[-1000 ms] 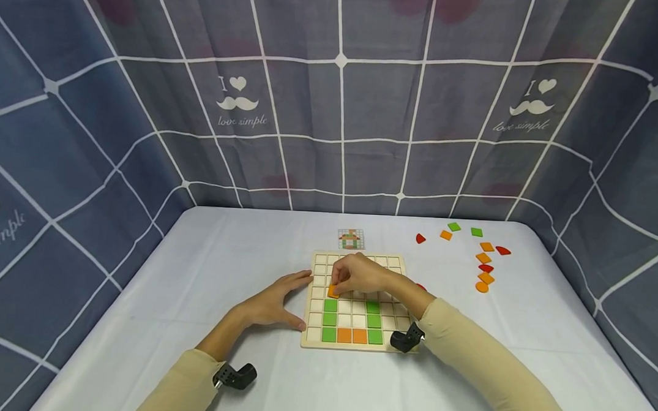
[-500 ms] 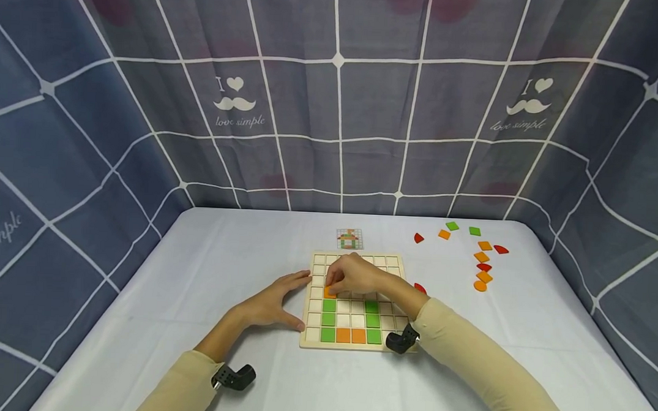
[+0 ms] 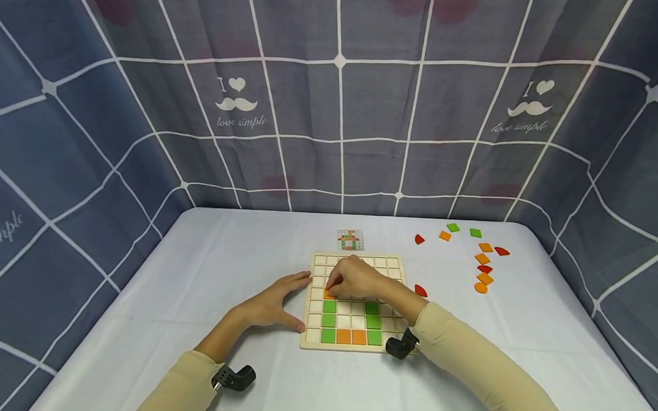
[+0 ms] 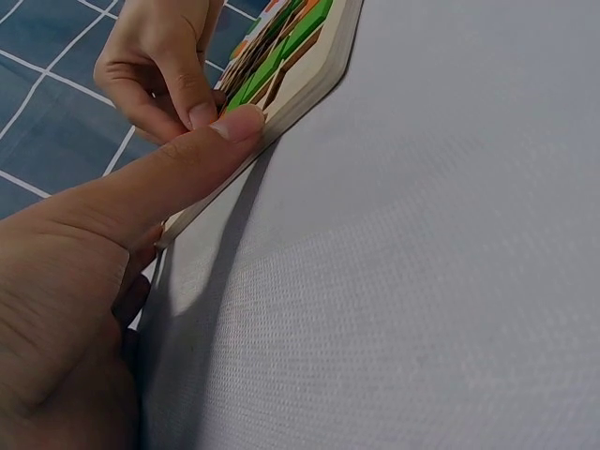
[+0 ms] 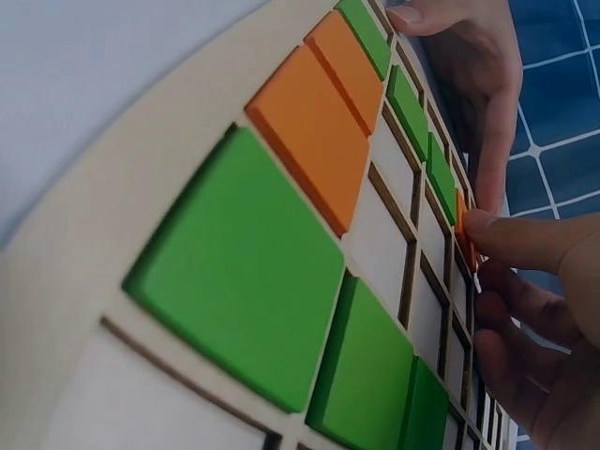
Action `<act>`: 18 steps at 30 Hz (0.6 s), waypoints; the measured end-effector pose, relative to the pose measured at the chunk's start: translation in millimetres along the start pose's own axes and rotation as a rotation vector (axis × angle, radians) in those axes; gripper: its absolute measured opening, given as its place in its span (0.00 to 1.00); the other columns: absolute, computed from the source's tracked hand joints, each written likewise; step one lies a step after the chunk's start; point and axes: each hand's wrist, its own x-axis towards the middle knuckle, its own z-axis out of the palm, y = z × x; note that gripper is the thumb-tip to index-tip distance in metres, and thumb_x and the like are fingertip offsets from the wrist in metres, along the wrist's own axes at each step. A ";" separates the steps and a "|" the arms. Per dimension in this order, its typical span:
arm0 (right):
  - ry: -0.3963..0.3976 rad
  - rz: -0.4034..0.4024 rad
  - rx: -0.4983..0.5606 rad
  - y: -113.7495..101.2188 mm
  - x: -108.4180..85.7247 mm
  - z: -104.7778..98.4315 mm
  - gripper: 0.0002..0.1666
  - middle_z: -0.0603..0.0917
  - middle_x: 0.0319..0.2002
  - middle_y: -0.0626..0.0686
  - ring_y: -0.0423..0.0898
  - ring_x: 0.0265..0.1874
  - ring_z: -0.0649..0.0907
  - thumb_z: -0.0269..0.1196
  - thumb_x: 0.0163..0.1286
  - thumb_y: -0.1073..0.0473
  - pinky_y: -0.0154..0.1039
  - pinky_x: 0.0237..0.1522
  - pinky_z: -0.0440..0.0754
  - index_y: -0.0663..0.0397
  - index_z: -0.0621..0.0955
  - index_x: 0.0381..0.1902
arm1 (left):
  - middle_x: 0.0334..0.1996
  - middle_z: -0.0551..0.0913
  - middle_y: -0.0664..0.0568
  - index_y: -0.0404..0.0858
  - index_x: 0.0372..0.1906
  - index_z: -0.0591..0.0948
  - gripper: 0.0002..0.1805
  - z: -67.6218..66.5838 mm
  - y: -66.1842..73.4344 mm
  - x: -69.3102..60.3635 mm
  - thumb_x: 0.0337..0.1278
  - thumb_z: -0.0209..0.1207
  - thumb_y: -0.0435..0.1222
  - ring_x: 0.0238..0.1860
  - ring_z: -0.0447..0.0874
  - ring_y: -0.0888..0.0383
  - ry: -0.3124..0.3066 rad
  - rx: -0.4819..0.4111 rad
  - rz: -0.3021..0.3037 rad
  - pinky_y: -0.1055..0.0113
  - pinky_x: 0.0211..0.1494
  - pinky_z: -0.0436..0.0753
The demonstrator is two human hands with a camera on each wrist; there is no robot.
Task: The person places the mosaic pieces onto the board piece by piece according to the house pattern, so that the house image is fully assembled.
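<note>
A wooden grid board [image 3: 350, 347] lies on the table with square tiles set in its cells. My right hand [image 3: 357, 276] reaches over the board, thumb and fingertips pinching an orange square tile [image 3: 330, 295] at the cell just beyond the left column of green tiles [image 3: 329, 320]. In the right wrist view the thumb [image 5: 530, 242] presses on that orange tile [image 5: 462, 220]. My left hand [image 3: 274, 301] rests at the board's left edge, fingers spread. Its thumb [image 4: 202, 155] touches the board's rim in the left wrist view. Two orange tiles [image 3: 351, 336] sit between green ones in the near row.
Beyond the board lies a small pattern card [image 3: 350, 239]. Loose pieces are scattered to the right: orange tiles [image 3: 482, 259], green tiles [image 3: 475, 233], red rounded pieces [image 3: 421, 291] and an orange disc [image 3: 481, 287]. A checked curtain [image 3: 308, 168] surrounds the table.
My right hand has shifted slightly left with the orange tile, which has gone from tilted to nearly flat at its cell. The left hand stays at the board's edge.
</note>
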 end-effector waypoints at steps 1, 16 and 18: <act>-0.004 0.002 -0.001 -0.1 0.1 -0.2 0.03 0.86 0.26 0.34 0.32 0.28 0.83 0.75 0.65 0.60 0.34 0.38 0.81 0.45 0.92 0.32 | 0.82 0.53 0.50 0.37 0.81 0.62 0.60 -0.2 0.0 -0.1 0.44 0.81 0.50 0.81 0.45 0.43 0.001 -0.001 0.000 0.39 0.78 0.51; -0.074 -0.100 0.080 10.7 -13.6 -14.2 0.09 0.88 0.36 0.43 0.37 0.35 0.84 0.72 0.65 0.68 0.36 0.42 0.84 0.53 0.89 0.43 | 0.82 0.53 0.50 0.37 0.81 0.62 0.60 0.6 -0.1 -0.3 0.44 0.81 0.50 0.81 0.45 0.43 0.003 0.003 0.001 0.39 0.78 0.51; -0.077 -0.093 0.084 13.8 -16.3 -18.8 0.10 0.88 0.37 0.43 0.37 0.36 0.84 0.72 0.66 0.67 0.35 0.43 0.84 0.53 0.89 0.44 | 0.82 0.53 0.50 0.37 0.81 0.62 0.60 0.4 0.4 -0.2 0.43 0.81 0.49 0.81 0.45 0.43 0.005 0.003 0.000 0.40 0.78 0.51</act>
